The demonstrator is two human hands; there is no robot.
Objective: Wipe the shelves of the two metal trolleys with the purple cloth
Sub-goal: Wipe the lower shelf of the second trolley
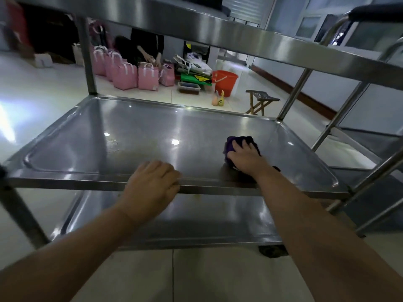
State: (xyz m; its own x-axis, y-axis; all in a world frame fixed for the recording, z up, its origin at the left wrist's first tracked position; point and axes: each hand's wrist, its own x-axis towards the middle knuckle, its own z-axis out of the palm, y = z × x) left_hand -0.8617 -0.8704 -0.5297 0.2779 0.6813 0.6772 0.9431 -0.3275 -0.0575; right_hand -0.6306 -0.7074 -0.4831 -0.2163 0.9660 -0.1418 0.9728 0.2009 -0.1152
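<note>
— Where's the cloth [236, 143]?
— On the middle shelf [152, 131], right side, under the right hand [246, 159], fingers [246, 144] spread flat.
— The left hand [152, 185]?
— Well apart, curled over that shelf's front rim.

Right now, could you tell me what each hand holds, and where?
Left hand grips the shelf by its front rim; right hand presses on the cloth.

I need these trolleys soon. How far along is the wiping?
Done: nothing shows as clearly finished. In hand: the right hand presses the purple cloth on the right side of the middle shelf while the left hand grips its front rim. Left: speckles on that shelf's left half, the lower shelf, and the second trolley at right.
</note>
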